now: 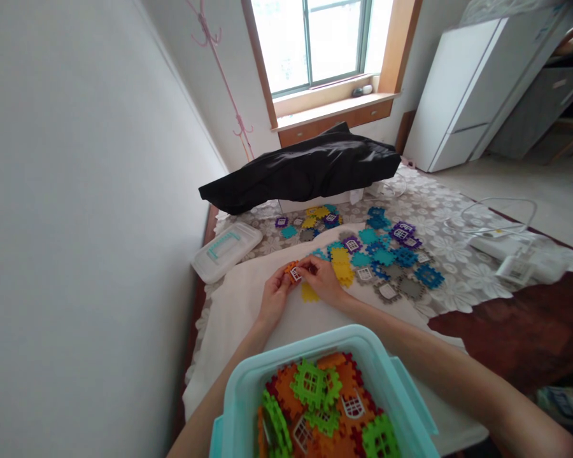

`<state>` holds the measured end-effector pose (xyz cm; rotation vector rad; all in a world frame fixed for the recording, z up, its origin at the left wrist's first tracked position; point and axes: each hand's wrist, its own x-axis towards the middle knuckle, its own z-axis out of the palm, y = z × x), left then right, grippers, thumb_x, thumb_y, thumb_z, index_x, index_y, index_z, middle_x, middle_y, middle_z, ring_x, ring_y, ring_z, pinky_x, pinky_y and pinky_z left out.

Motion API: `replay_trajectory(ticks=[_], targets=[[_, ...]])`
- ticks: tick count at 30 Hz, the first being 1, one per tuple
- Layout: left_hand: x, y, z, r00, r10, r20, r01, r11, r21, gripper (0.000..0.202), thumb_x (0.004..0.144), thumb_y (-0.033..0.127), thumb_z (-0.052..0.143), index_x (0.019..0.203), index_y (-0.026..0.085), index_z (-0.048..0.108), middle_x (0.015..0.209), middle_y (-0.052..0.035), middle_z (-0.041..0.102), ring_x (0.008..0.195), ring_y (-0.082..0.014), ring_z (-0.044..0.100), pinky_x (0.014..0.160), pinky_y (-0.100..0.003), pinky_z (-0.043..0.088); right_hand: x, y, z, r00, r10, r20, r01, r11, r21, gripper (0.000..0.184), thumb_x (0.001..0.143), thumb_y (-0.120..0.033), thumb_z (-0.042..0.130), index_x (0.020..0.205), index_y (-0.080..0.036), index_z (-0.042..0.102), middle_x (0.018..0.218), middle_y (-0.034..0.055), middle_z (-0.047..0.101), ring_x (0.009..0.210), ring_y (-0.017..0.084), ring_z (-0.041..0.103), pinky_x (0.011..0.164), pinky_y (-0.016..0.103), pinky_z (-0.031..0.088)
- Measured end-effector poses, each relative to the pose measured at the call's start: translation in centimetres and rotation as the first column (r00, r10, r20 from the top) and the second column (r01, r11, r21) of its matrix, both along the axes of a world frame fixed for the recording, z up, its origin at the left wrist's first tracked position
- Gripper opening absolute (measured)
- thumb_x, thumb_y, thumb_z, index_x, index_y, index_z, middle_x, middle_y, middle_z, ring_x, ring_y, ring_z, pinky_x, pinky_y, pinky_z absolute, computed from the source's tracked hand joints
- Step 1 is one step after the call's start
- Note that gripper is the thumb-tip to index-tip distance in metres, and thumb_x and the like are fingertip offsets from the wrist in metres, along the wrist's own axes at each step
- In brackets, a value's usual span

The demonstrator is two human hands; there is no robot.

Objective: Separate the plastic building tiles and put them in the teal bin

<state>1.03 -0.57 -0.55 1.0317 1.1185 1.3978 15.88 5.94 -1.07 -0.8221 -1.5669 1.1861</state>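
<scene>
An orange interlocking building tile (291,270) with a white window in it is held up over the white cloth. My left hand (274,294) pinches it from the left. From the right, the closed fingers of my right hand (323,281) grip it near the white window. Behind my right hand lie joined yellow tiles (342,267), and another yellow tile (309,293) is partly under its wrist. Closest to me stands an open light-blue box (305,343), filled with orange, green and red tiles (310,383), between my forearms.
Blue, grey and purple tiles (384,256) are scattered at the right; a smaller group (310,221) lies farther back. A clear lid (226,251) rests by the wall. Black plastic (305,165) covers something at the back. A white cable and power strip (496,245) sit far right.
</scene>
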Motion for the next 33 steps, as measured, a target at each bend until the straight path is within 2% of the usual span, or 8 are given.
replay_trajectory(ticks=[10, 21, 29, 33], targets=[[-0.05, -0.03, 0.02, 0.999, -0.003, 0.048, 0.005, 0.999, -0.032, 0.042, 0.088, 0.042, 0.076, 0.125, 0.021, 0.072, 0.137, -0.0104, 0.068, 0.127, -0.0298, 0.063, 0.113, -0.05, 0.049, 0.06, 0.16, -0.13, 0.998, 0.027, -0.055, -0.029, 0.998, -0.047, 0.01, 0.083, -0.03, 0.069, 0.085, -0.02, 0.068, 0.076, 0.0014, 0.069, 0.07, 0.018, 0.061, 0.068, 0.033, 0.047], [0.22, -0.12, 0.47, 0.996, -0.092, -0.012, 0.092, 0.996, -0.01, 0.045, 0.09, 0.042, 0.074, 0.13, 0.021, 0.069, 0.14, -0.0104, 0.067, 0.124, -0.0295, 0.065, 0.109, -0.048, 0.053, 0.11, -0.01, -0.12, 0.999, -0.027, -0.036, 0.025, 0.998, -0.061, 0.008, 0.081, -0.028, 0.067, 0.08, -0.022, 0.061, 0.073, -0.0003, 0.064, 0.067, 0.017, 0.056, 0.065, 0.032, 0.045], [0.23, -0.22, 0.66, 0.994, -0.111, 0.009, 0.111, 0.994, -0.025, 0.044, 0.091, 0.041, 0.073, 0.128, 0.019, 0.068, 0.139, -0.0118, 0.067, 0.126, -0.0304, 0.064, 0.107, -0.048, 0.055, 0.1, -0.15, 0.11, 1.0, 0.017, -0.02, -0.017, 1.0, -0.008, 0.007, 0.084, -0.027, 0.064, 0.085, -0.023, 0.059, 0.075, -0.0015, 0.061, 0.069, 0.017, 0.055, 0.066, 0.032, 0.043], [0.31, -0.12, 0.41, 0.993, -0.116, 0.008, 0.116, 0.993, -0.016, 0.057, 0.081, 0.032, 0.084, 0.132, 0.019, 0.062, 0.137, -0.0132, 0.068, 0.124, -0.0287, 0.066, 0.111, -0.046, 0.052, 0.13, -0.23, 0.36, 0.999, -0.001, -0.033, 0.001, 1.0, -0.003, 0.008, 0.083, -0.027, 0.064, 0.084, -0.023, 0.058, 0.074, -0.0015, 0.06, 0.069, 0.017, 0.055, 0.066, 0.032, 0.043]])
